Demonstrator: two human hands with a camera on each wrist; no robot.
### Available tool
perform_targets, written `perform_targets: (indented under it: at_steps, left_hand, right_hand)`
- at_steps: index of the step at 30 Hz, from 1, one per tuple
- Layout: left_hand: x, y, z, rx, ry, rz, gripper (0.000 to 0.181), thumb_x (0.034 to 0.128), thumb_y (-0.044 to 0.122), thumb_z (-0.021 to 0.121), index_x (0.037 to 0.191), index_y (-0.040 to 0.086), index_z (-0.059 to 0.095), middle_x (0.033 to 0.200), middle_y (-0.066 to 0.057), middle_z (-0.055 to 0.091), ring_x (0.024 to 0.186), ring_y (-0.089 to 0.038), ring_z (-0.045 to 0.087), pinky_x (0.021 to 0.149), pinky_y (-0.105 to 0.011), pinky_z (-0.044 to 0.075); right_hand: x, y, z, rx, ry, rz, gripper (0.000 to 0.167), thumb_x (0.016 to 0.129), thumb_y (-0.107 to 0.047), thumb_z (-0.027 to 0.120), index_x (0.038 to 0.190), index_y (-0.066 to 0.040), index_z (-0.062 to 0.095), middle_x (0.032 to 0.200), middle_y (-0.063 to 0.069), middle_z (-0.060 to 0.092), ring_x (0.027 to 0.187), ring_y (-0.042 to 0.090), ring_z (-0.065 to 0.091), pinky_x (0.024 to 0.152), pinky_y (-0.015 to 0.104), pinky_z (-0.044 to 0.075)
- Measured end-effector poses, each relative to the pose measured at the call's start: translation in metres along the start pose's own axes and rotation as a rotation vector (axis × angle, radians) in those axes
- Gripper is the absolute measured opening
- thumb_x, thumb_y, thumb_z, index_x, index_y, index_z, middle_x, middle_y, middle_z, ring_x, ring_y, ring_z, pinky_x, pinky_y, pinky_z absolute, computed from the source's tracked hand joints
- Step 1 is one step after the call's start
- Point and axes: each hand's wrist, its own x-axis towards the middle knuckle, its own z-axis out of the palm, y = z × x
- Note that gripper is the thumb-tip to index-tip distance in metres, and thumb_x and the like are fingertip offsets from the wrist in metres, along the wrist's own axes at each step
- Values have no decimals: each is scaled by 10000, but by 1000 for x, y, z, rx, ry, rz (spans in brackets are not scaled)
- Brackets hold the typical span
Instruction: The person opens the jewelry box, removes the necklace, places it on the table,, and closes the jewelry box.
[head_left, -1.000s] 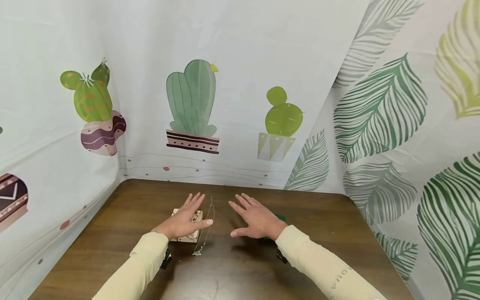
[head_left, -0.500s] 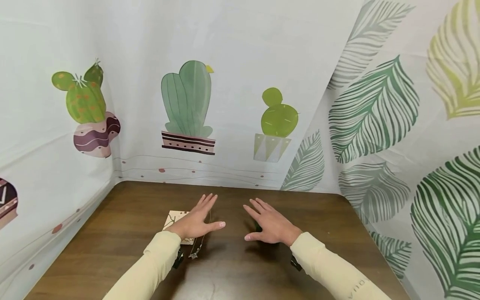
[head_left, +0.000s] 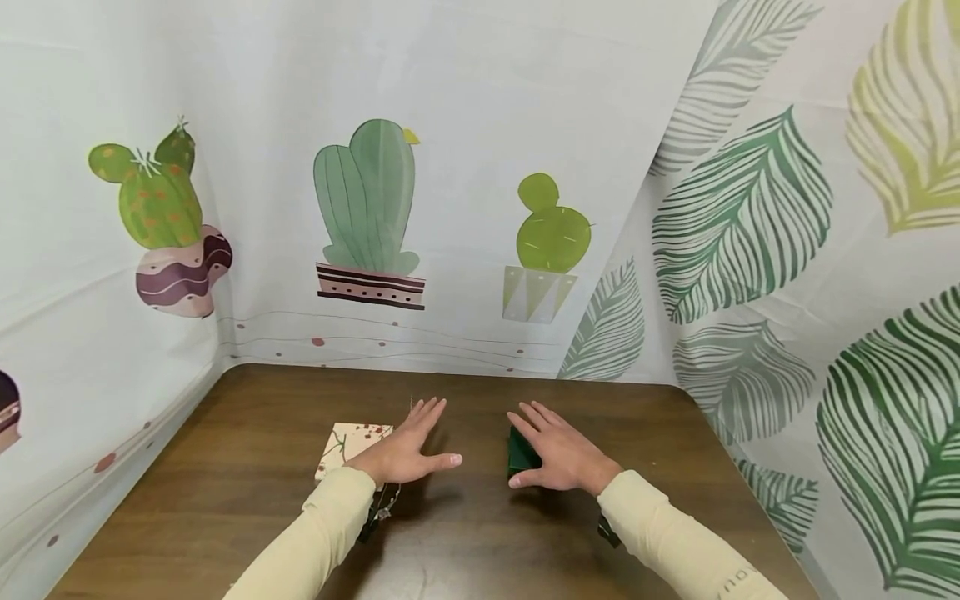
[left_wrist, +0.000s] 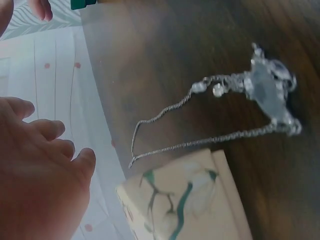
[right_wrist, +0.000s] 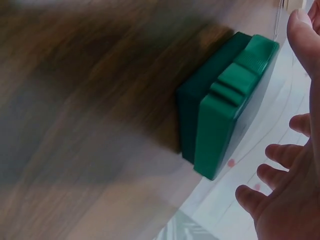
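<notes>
My left hand (head_left: pixel 405 450) hovers with spread fingers over the table, above a silver chain necklace and the right edge of a cream box with a floral print (head_left: pixel 345 442). In the left wrist view the necklace (left_wrist: pixel 265 87) lies on the wood with its jewelled pendant beside the floral box (left_wrist: pixel 195 200); nothing is in that hand. My right hand (head_left: pixel 562 450) is held over a green box (head_left: pixel 521 454), fingers extended and apart from it. The right wrist view shows the green box (right_wrist: pixel 225 100) closed, with a ribbed bow-like band across its side.
A brown wooden table (head_left: pixel 465 550) carries these things. White cloth printed with cacti (head_left: pixel 367 200) hangs behind and to the left, and leaf-patterned cloth (head_left: pixel 742 217) hangs on the right.
Both hands have shifted right across the view, uncovering more of the floral box and the green box, while the left hand now covers much of the necklace. The view has turned slightly.
</notes>
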Motion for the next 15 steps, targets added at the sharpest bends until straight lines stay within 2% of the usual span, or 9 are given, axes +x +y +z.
perform_targets:
  at_steps: [9, 15]
  left_hand:
    - [4, 8, 9, 19, -29, 0, 1050, 922, 651, 673, 1690, 198, 119, 1773, -62, 69, 1646, -330, 34, 1275, -645, 187]
    - [9, 11, 17, 12, -47, 5, 1088, 909, 662, 683, 1689, 158, 114, 1771, -74, 89, 1646, -319, 58, 1281, -602, 224]
  right_hand:
    - [-5, 12, 3, 40, -18, 45, 1083, 828, -642, 786, 1646, -124, 301, 1715, 201, 258, 1594, 428, 227, 1243, 579, 328]
    - [-10, 18, 6, 42, -36, 86, 1137, 793, -628, 828, 1641, -89, 295, 1707, 202, 277, 1583, 416, 265, 1223, 572, 363]
